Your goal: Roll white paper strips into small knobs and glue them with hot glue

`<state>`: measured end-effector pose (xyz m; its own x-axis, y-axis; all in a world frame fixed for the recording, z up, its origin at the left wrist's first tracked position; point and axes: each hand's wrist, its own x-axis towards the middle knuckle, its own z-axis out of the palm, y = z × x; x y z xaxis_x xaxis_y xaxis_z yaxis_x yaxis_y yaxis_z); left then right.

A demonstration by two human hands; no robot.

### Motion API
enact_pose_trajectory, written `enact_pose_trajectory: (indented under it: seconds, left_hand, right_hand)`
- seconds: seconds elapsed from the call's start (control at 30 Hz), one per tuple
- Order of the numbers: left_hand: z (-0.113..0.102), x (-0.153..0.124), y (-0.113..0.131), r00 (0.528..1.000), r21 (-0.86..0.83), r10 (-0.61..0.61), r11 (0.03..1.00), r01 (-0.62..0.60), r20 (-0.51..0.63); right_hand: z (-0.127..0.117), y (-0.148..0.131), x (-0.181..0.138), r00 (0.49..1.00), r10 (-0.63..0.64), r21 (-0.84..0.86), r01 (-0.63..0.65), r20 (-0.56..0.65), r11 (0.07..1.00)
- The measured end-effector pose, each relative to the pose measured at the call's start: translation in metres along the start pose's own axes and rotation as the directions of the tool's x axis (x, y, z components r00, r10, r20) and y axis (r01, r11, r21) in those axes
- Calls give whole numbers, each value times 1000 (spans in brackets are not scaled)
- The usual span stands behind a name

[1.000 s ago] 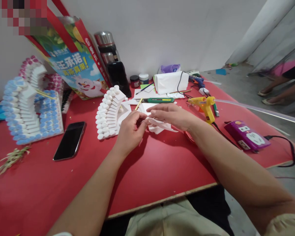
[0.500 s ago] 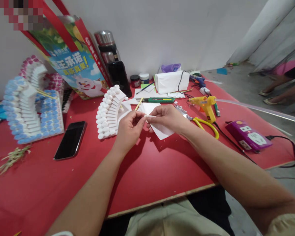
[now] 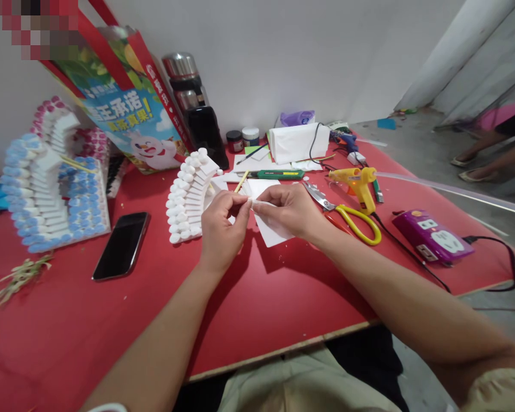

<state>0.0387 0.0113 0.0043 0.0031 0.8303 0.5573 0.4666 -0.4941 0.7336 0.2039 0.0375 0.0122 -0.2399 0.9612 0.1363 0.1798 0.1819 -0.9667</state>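
Note:
My left hand is closed in a pinch, thumb against forefinger, on a small white piece whose shape is mostly covered by the fingertips. Meeting it from the other side, my right hand also pinches at this spot. A sheet of white paper slants down from beneath my right fingers, casting a shadow on the table; it looks lifted. Left of my left hand stands a curved white model of stacked strips with rounded white tips. Scissors with yellow handles lie beside my right wrist.
On the red table are a yellow glue gun, a purple power socket, a green cutter knife and a phone. A blue-and-white model, a printed bag and a flask stand at the back left.
Both hands have shifted slightly left, still pinching together. The white paper has swung left with them, and more of the scissors, including a red part, shows beside my right wrist.

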Motion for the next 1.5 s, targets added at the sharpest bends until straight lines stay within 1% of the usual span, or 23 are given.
enact_pose_trajectory:
  seconds: [0.07,0.13,0.23,0.3,0.37,0.43,0.5,0.53,0.6,0.67,0.7,0.77,0.8,0.87,0.9,0.97,1.03,1.1,1.33,1.4,1.5]
  left_hand:
    - [1,0,-1,1000,-2,-25,1000,25,-10]
    - [1,-1,-2,999,6,-37,999,37,-8]
    - [1,-1,-2,1000,42,-6,999,6,-9]
    - [0,-1,-2,999,100,48,994,-47,-6]
    - [1,-2,-3,991,179,133,975,-131,1]
    - [3,-3,-4,971,241,238,942,-232,4]
    - [6,-5,-4,948,269,319,912,-309,7]
    - [8,-6,-4,940,270,340,904,-331,12]
    - [10,-7,-1,938,248,346,908,-339,15]
    - [11,-8,2,954,180,299,938,-295,7]
    - [10,-7,3,969,119,249,962,-247,-4]
    - [9,-5,2,996,-62,92,994,-93,-15]
    - [8,-4,1,1000,-174,1,985,-3,-11]
    - [5,-1,-2,986,-368,-162,915,166,42]
    - [4,0,-3,974,-420,-216,879,226,72]
    - [2,1,-4,951,-458,-281,834,307,126]
    - [1,2,-3,940,-455,-302,822,341,158]
    - [-1,2,0,938,-443,-305,827,348,167]
    - [-1,2,1,956,-381,-261,878,292,130]
    - [-1,3,0,963,-362,-245,892,270,115]
    - [-2,2,-2,973,-312,-207,922,228,98]
  right_hand:
    - [1,5,2,998,43,78,-47,45,996]
    - [3,8,3,995,65,115,-74,82,991]
    - [3,7,2,997,35,39,-38,66,999]
    - [3,3,1,999,-11,-37,13,44,999]
    - [2,-1,0,998,-58,-92,59,17,994]
    - [1,-4,-1,995,-93,-140,89,-20,986]
    - [0,-5,-1,993,-104,-172,92,-63,981]
    - [-1,-6,-1,991,-104,-182,87,-83,979]
    - [-3,-7,-1,988,-101,-199,77,-113,977]
    - [-5,-8,-1,987,-109,-213,81,-121,974]
    - [-6,-8,-1,987,-115,-211,89,-114,973]
    - [-6,-8,-2,988,-130,-198,113,-78,974]
    - [-7,-8,-2,988,-142,-195,129,-57,972]
    - [-7,-8,-3,984,-176,-203,167,-27,965]
    - [-8,-8,-3,980,-200,-214,191,-20,958]
    - [-9,-8,-3,966,-257,-234,249,-4,940]
    - [-10,-8,-2,951,-309,-246,302,13,921]
    - [-11,-8,-2,941,-337,-255,330,20,909]
    - [-10,-8,-2,939,-343,-259,341,39,904]
    - [-10,-8,-2,945,-324,-285,324,48,902]
    - [-10,-7,-1,967,-254,-316,246,15,916]
